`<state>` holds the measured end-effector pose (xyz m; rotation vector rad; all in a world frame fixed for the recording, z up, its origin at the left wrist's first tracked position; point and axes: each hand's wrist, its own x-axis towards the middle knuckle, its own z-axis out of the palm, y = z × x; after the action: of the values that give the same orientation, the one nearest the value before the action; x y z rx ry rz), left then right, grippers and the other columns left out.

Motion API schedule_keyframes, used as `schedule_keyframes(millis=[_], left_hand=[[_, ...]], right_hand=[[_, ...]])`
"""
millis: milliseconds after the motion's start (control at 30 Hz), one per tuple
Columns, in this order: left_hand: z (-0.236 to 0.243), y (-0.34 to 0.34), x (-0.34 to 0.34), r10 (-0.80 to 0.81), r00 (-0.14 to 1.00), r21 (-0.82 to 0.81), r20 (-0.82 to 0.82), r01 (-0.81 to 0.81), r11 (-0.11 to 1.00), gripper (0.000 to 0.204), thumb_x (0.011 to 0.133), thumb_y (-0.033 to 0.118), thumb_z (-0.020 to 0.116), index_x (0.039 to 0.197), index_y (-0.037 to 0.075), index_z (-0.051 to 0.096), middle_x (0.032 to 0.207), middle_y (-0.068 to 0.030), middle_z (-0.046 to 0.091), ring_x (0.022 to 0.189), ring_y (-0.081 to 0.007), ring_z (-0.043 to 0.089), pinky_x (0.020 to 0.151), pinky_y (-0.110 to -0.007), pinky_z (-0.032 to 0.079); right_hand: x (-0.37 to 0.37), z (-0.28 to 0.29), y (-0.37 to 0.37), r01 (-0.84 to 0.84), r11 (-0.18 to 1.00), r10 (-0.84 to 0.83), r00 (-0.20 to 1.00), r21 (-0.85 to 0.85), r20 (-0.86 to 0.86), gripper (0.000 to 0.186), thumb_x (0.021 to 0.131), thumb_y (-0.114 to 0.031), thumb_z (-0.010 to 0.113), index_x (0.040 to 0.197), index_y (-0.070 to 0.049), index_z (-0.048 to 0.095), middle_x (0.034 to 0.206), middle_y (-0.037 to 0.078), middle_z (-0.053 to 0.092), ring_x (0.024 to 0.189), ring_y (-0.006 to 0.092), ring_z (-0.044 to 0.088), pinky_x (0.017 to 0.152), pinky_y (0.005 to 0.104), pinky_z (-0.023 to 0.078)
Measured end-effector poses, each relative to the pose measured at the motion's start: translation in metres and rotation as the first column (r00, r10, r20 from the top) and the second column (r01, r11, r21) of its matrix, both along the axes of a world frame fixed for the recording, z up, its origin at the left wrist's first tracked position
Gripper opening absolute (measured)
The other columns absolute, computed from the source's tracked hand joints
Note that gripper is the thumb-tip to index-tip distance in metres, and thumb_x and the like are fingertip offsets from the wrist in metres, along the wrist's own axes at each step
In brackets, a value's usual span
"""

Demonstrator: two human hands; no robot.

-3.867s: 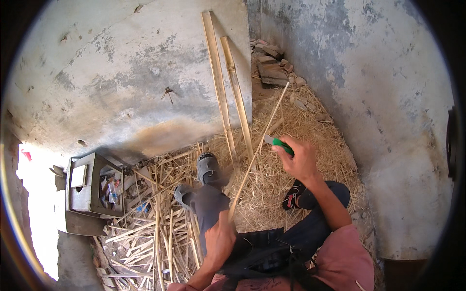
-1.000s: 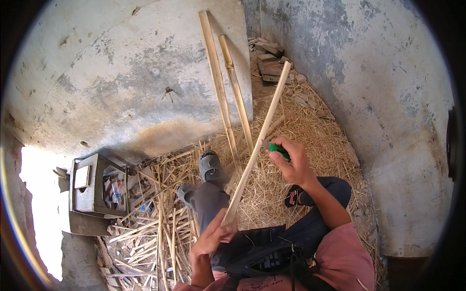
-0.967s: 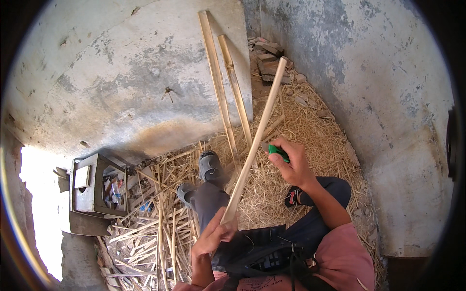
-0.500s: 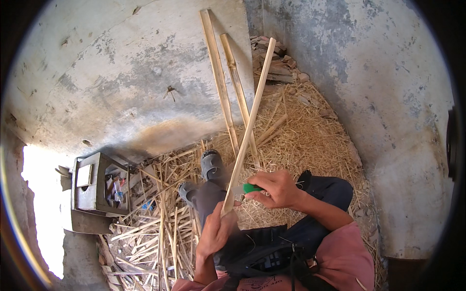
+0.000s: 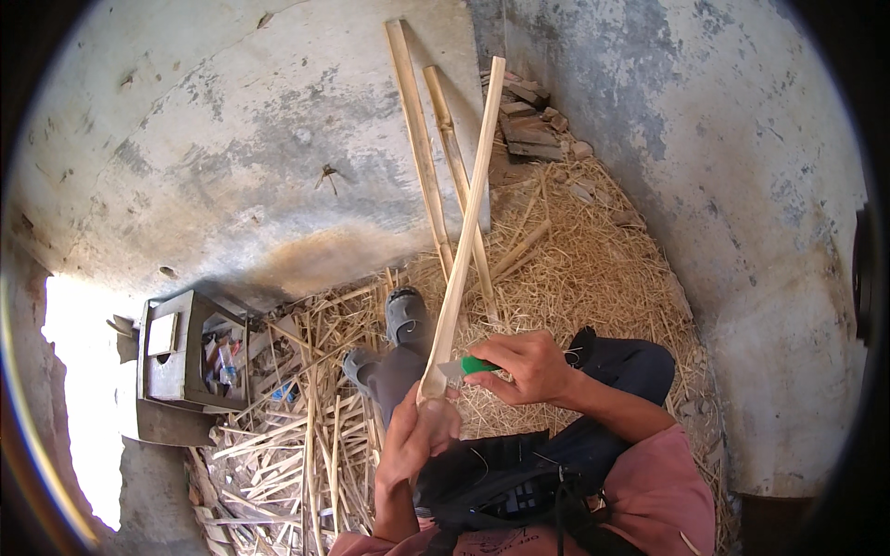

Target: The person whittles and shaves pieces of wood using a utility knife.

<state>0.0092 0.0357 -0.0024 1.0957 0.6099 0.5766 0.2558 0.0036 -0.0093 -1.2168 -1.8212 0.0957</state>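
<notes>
My left hand [image 5: 416,436] grips the lower end of a long pale bamboo strip [image 5: 468,224], which slants upward in front of me. My right hand [image 5: 526,369] is shut on a green-handled knife [image 5: 480,365], its flat blade at the strip just above my left hand. Behind the strip, two bamboo slats [image 5: 415,130] lean upright on the weathered wall. My bent legs [image 5: 631,380] and feet in grey and dark footwear are below the hands, on straw and shavings.
Shavings [image 5: 583,265] cover the corner floor, with many cut strips [image 5: 289,449] at lower left. A battered box [image 5: 172,369] holding litter stands at left beside a bright opening. Rubble [image 5: 530,135] lies in the back corner. Walls enclose the front and right.
The held strip has become more upright. My right hand and knife have moved down and left, close to my left hand, from partway up the strip.
</notes>
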Motion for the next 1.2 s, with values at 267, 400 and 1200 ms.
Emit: schedule_keyframes(millis=[267,400,1200], left_hand=[[0.007,-0.001,0.001,0.101,0.975,0.205,-0.197,-0.059,0.977,0.032,0.117,0.033,0.047,0.121,0.004,0.061,0.073,-0.0020,0.061,0.054,-0.0036,0.043,0.049,-0.021,0.034],[0.007,-0.004,0.005,0.187,0.953,0.328,-0.238,-0.102,0.939,0.031,0.117,0.032,0.048,0.117,0.004,0.063,0.072,0.0009,0.058,0.056,-0.0028,0.043,0.051,-0.021,0.034],[0.004,-0.004,0.010,0.251,0.937,0.350,-0.243,-0.157,0.923,0.030,0.118,0.030,0.048,0.107,0.006,0.061,0.069,0.0029,0.053,0.057,-0.0036,0.042,0.051,-0.022,0.031]], right_hand=[[-0.001,0.001,-0.003,-0.001,1.000,0.000,0.992,0.009,0.130,0.029,0.094,-0.037,0.080,0.106,-0.011,0.075,0.077,0.003,0.067,0.059,0.0230,0.069,0.050,0.0360,0.054],[-0.003,0.001,-0.003,0.014,0.999,-0.017,0.993,0.029,0.114,0.029,0.094,-0.037,0.080,0.105,-0.011,0.076,0.075,0.003,0.066,0.057,0.0224,0.068,0.048,0.0361,0.053],[-0.008,0.000,-0.007,0.039,0.999,-0.033,0.991,-0.039,0.132,0.029,0.090,-0.036,0.084,0.108,-0.014,0.080,0.081,0.001,0.073,0.060,0.0210,0.071,0.051,0.0340,0.055]])
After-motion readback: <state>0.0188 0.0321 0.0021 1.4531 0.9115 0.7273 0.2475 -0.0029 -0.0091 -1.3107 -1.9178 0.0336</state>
